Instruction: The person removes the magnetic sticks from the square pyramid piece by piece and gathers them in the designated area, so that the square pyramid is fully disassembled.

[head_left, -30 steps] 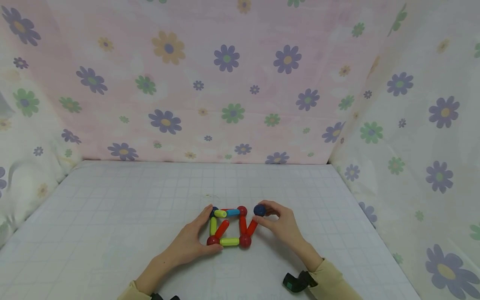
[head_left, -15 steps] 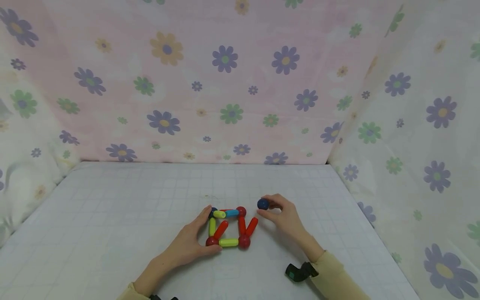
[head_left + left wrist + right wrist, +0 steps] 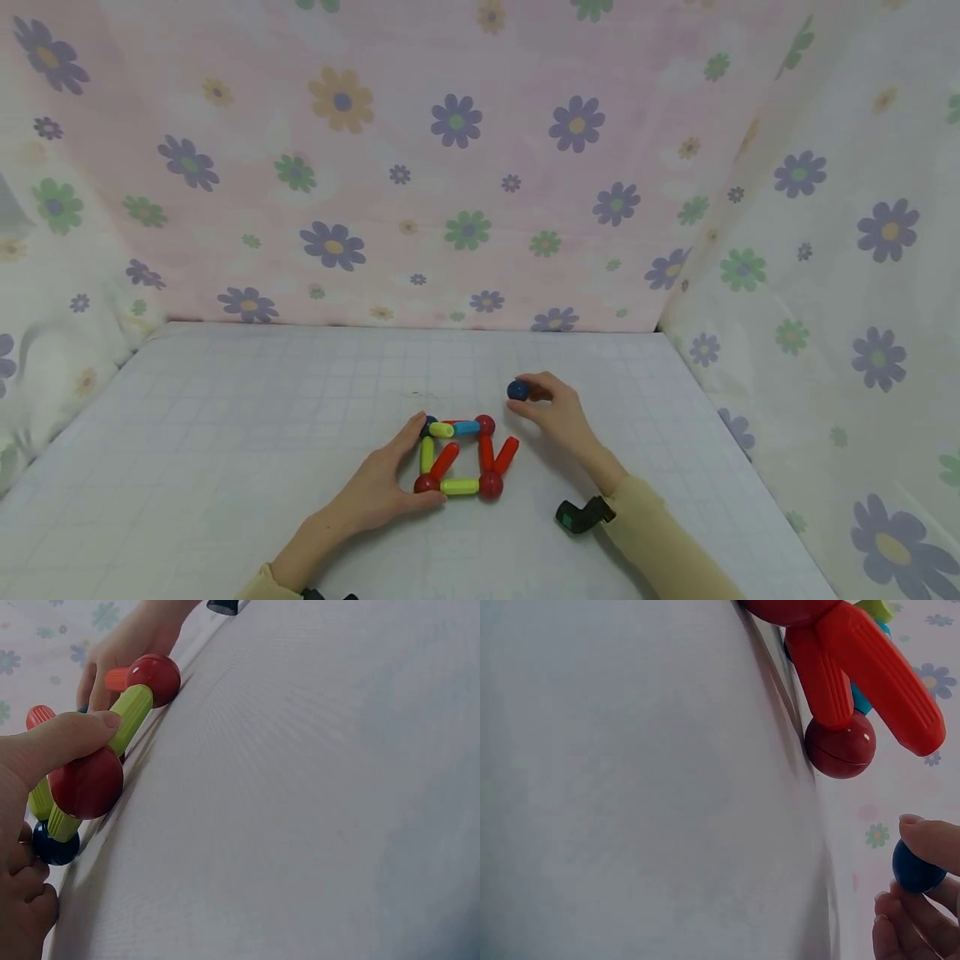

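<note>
A square frame of magnetic building sticks and balls stands on the table, with yellow-green rods [image 3: 459, 486], red rods, a blue rod [image 3: 467, 427], red balls [image 3: 491, 486] and one dark blue ball at its far left corner. Red sticks [image 3: 507, 456] rise at a slant from its two near corners. My left hand [image 3: 378, 483] grips the frame's left side, thumb by the near red ball [image 3: 88, 784] and fingers at the blue corner ball [image 3: 56, 844]. Beyond the frame's far right corner, my right hand [image 3: 555, 410] pinches a loose dark blue ball [image 3: 918, 868] between thumb and fingers, apart from the frame.
The white table [image 3: 262, 400] has a faint grid and a small dark mark behind the frame. Flowered cloth [image 3: 405, 208] hangs at the back and both sides. A black wrist device [image 3: 581, 517] sits at the right sleeve.
My right hand has lifted the blue ball off the tip of the right slanted red stick and carried it away toward the back. The left hand keeps its grip on the frame.
</note>
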Tool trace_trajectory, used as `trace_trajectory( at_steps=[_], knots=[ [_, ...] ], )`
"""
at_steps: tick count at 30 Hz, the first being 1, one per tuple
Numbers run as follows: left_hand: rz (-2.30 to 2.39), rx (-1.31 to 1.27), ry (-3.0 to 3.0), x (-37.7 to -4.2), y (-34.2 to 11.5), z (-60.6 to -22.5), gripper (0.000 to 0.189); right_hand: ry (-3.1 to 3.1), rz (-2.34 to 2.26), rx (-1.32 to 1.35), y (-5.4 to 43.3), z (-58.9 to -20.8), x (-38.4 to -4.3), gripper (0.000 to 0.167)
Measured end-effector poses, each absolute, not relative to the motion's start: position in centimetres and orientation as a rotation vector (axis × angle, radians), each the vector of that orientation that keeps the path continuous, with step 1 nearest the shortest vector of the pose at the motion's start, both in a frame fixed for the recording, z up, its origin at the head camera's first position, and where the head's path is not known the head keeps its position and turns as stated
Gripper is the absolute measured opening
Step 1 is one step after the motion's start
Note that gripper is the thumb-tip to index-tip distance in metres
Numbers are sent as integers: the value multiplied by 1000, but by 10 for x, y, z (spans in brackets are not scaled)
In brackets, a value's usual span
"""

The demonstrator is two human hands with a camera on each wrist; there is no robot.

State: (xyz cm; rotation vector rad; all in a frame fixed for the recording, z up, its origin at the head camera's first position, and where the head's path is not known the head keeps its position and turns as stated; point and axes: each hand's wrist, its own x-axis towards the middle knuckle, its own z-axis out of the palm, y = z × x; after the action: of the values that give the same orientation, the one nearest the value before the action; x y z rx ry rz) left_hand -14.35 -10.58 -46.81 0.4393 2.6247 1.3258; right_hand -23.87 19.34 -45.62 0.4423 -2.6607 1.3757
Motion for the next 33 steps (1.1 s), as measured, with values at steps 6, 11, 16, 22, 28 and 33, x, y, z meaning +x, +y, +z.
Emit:
trace_trajectory(
  at_steps=[6, 11, 16, 22, 28, 33],
  knots=[
    [1321, 448, 2626, -144, -105, -469, 108, -2696, 1368, 392, 188, -458, -250, 45],
    [1309, 451, 2634, -145, -106, -470, 108, -2717, 1356, 339, 182, -455, -258, 44],
    [1307, 447, 2636, -145, -106, -470, 109, -2733, 1351, 314, 179, -456, -270, 43],
    [1313, 447, 2626, -145, -105, -471, 108, -2730, 1350, 300, 179, -463, -286, 46],
    [1317, 452, 2629, -145, -105, -471, 108, -2755, 1434, 254, 179, -468, -297, 48],
    [1321, 453, 2629, -145, -106, -470, 108, -2741, 1494, 208, 177, -473, -305, 49]
  ],
)
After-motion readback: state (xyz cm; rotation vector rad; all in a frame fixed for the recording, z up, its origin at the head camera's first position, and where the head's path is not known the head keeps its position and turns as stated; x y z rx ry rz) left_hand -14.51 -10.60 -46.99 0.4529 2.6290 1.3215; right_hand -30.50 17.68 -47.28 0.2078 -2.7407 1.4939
